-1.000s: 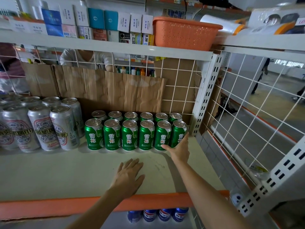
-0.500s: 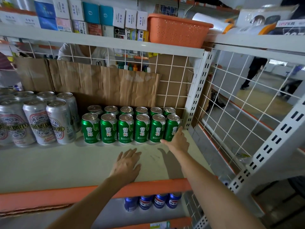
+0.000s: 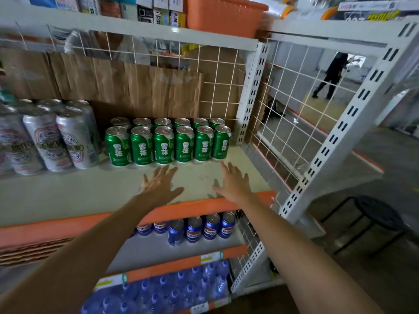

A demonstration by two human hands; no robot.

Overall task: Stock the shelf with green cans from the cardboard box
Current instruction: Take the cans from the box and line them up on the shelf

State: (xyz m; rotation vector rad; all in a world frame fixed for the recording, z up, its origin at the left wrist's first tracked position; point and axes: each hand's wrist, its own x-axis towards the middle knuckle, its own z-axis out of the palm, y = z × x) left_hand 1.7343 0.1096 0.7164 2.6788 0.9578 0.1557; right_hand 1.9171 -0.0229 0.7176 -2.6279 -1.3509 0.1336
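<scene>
Two rows of green cans (image 3: pixel 167 143) stand upright on the pale shelf (image 3: pixel 79 193), against a cardboard backing. My left hand (image 3: pixel 159 185) hovers flat over the shelf, just in front of the middle cans, fingers spread and holding nothing. My right hand (image 3: pixel 233 183) is also spread and empty, a short way in front of the rightmost green can (image 3: pixel 221 145) and apart from it. No cardboard box of cans is in view.
Tall silver cans (image 3: pixel 56 137) stand to the left of the green ones. Blue cans (image 3: pixel 199 228) sit on the shelf below, bottled water (image 3: pixel 170 288) under that. A white wire grid (image 3: pixel 283 123) closes the right side. A black stool (image 3: pixel 376 214) stands at right.
My right hand has let go of the rightmost green can and drawn back toward the shelf's front edge. My left hand has lifted slightly. The view has pulled back and down.
</scene>
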